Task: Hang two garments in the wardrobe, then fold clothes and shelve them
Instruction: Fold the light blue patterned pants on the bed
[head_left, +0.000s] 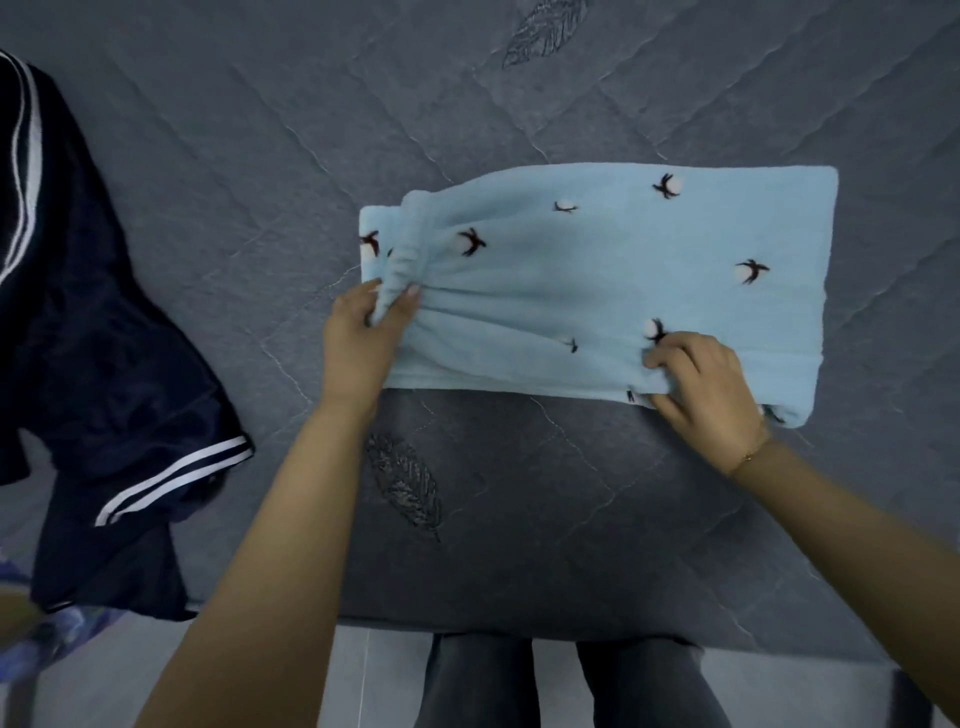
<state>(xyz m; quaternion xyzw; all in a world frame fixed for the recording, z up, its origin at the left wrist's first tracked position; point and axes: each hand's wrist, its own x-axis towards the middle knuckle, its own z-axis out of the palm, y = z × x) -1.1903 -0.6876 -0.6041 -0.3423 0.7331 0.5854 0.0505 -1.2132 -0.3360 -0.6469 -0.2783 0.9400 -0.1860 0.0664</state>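
Note:
A light blue fleece garment (613, 280) with small dark bird prints lies folded into a long rectangle on the grey quilted bed (260, 182). Its gathered elastic waistband is at the left end. My left hand (363, 332) pinches that waistband between thumb and fingers. My right hand (701, 384) grips the near edge of the fabric toward the right end, fingers curled into the cloth.
A dark navy garment with white stripes (104, 364) lies crumpled at the left of the bed. The bed's near edge (519, 623) runs just in front of my legs. Blue patterned fabric (62, 623) shows at the lower left corner.

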